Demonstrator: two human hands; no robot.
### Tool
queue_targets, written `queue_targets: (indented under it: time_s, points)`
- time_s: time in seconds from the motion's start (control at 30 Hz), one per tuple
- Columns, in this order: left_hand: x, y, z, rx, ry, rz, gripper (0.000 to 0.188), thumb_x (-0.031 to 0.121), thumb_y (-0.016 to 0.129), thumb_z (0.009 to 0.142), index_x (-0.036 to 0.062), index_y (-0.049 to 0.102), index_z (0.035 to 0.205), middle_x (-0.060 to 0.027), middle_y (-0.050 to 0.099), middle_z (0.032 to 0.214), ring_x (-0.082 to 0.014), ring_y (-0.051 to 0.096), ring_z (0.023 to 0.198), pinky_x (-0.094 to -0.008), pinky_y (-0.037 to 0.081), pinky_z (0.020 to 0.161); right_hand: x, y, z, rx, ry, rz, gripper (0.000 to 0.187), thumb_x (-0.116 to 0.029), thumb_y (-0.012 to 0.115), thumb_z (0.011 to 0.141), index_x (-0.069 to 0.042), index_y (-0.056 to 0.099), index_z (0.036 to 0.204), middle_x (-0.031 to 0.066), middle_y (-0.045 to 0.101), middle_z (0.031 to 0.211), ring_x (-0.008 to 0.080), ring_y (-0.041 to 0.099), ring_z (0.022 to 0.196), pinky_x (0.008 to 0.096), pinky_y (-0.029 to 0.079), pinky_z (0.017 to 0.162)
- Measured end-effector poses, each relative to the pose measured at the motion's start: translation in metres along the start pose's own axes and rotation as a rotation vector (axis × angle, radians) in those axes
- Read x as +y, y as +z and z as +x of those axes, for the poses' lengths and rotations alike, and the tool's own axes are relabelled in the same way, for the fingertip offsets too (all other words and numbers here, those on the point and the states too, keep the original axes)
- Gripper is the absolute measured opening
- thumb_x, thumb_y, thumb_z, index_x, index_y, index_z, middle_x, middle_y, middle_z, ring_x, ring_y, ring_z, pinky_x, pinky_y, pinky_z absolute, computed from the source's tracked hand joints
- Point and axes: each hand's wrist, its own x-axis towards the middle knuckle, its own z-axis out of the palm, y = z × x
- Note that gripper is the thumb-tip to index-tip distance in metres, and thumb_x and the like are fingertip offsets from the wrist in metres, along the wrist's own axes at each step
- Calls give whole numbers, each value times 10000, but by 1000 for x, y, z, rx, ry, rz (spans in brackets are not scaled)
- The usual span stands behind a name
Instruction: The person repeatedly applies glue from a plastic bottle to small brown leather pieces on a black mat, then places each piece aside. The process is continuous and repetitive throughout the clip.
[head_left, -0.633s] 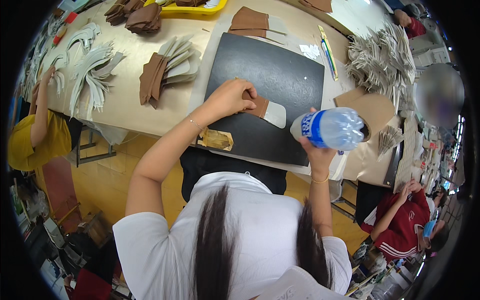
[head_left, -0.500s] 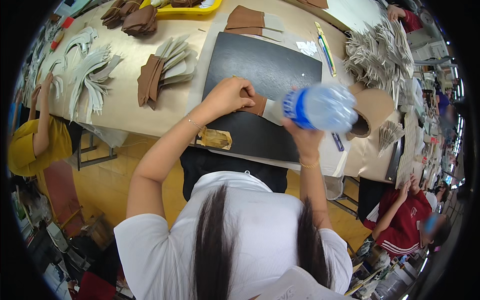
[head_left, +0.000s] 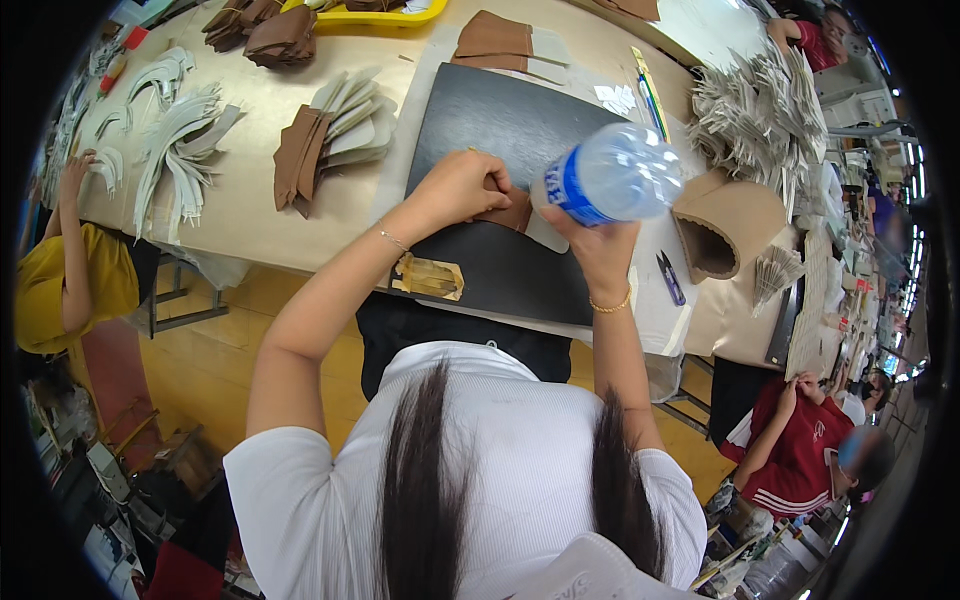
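Observation:
My right hand (head_left: 600,245) is wrapped round a clear plastic bottle (head_left: 632,172) with a blue label, tilted over the work. My left hand (head_left: 462,188) has its fingers bent and pinched on a small brown leather-like piece (head_left: 515,213), pressing it to the black board (head_left: 500,115). A pale strip (head_left: 545,237) runs from the brown piece toward the bottle's lower end, which is partly hidden by my right hand. A yellowish taped patch (head_left: 430,277) sticks to the board near my left wrist.
A fan of brown and pale pieces (head_left: 305,150) lies left of the board. On the right are snips (head_left: 670,280), a brown cardboard tube (head_left: 735,220), a heap of pale strips (head_left: 755,115), and a pen (head_left: 650,105). Co-workers sit at the left and right.
My right hand has brought the bottle left, closer to the brown piece and my left hand. My left hand stays almost still on the piece.

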Motion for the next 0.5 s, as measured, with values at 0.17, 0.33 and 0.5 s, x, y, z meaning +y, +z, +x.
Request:
queue_targets:
  time_s: [0.17,0.33,0.5]
  points:
    - [-17,7,4,75,92,23,152,82,732,730,-23,652,805,-96,664,717,-147,571,468,-273,451,470,1,-11,-11,-20,65,-96,474,-230,881,606,-20,663,971,76,686,930,189,654,844,310,505,772]
    - [-15,4,4,67,99,50,159,82,741,720,-17,650,805,-101,666,722,-144,569,470,-265,451,474,-6,-37,-20,88,69,-77,439,-184,873,618,2,656,951,76,677,916,178,643,844,313,509,773]
    - [-2,0,3,3,3,2,175,84,749,717,-20,649,816,-106,663,725,-146,584,510,-273,461,491,-9,2,0,72,55,10,456,-268,878,609,-12,668,923,70,692,848,172,662,772,297,513,708]
